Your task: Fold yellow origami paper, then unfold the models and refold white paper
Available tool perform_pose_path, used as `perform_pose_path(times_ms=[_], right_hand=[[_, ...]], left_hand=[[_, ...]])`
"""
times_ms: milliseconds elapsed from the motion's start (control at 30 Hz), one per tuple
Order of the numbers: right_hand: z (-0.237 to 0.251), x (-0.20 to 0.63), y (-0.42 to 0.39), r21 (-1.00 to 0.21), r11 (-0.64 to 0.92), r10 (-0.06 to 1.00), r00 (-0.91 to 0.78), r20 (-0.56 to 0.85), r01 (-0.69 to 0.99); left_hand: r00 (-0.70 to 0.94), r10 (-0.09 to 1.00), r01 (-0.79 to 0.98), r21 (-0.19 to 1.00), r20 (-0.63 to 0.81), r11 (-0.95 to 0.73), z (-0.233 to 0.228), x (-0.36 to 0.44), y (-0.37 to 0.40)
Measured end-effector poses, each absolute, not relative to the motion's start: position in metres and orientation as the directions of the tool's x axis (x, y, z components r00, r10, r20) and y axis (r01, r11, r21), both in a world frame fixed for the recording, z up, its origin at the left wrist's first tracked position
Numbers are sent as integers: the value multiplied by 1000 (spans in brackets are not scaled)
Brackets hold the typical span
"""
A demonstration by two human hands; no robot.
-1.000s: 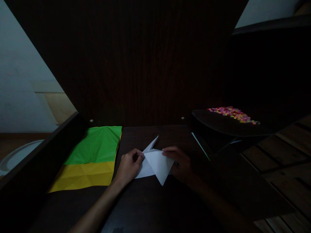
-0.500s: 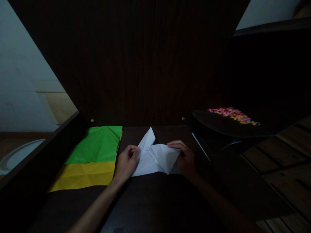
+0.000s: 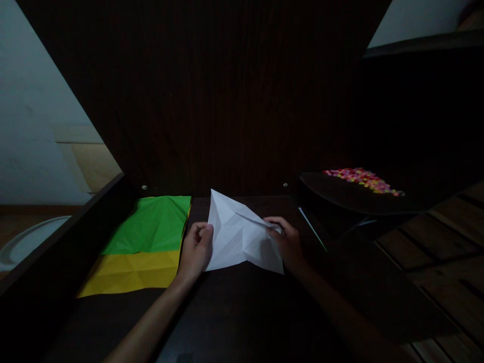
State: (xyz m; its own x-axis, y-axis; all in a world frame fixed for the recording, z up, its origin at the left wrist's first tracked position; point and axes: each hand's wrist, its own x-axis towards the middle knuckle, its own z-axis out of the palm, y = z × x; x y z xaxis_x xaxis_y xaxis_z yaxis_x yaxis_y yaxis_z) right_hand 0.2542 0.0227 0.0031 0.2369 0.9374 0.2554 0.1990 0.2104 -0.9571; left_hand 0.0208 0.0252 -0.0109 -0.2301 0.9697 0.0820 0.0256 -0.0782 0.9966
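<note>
A creased white sheet of paper lies between my hands on the dark tabletop, mostly spread out, its upper right edge still folded over. My left hand pinches the sheet's left edge between thumb and fingers. On the opposite side, my right hand is closed on the folded upper right edge, thumb below and fingers above. Fold lines cross the middle of the paper, and its lower edge arches slightly off the surface.
Left of my hands lie a creased green sheet and a yellow sheet partly under it. A heap of small colourful pieces sits on a dark rounded shelf at right. A dark upright panel stands behind.
The white paper has been opened out from a folded shape with raised flaps into a flatter sheet. My right hand has shifted its grip to the upper right edge; my left stays nearly put.
</note>
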Motion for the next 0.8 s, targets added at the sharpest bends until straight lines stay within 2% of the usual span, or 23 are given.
perform_pose_path(times_ms=[167,267,533,667,800], right_hand=[[-3,257,28,-991,-79,962,252,-104,-107],[-7,258,31,-973,-156,944,266,-197,-170],[-10,263,37,-968,-180,949,229,-218,-176],[-18,268,45,-978,-190,962,182,-202,-81],[-24,276,48,-991,-115,969,228,-96,69]], left_hand=[[-199,978,-35,997,63,-72,-11,21,25],[-154,986,-50,997,56,-64,-13,21,25],[-77,996,4,999,42,-42,-11,22,21],[-80,996,101,995,26,-18,-16,20,25],[-113,992,237,971,58,-30,-19,14,27]])
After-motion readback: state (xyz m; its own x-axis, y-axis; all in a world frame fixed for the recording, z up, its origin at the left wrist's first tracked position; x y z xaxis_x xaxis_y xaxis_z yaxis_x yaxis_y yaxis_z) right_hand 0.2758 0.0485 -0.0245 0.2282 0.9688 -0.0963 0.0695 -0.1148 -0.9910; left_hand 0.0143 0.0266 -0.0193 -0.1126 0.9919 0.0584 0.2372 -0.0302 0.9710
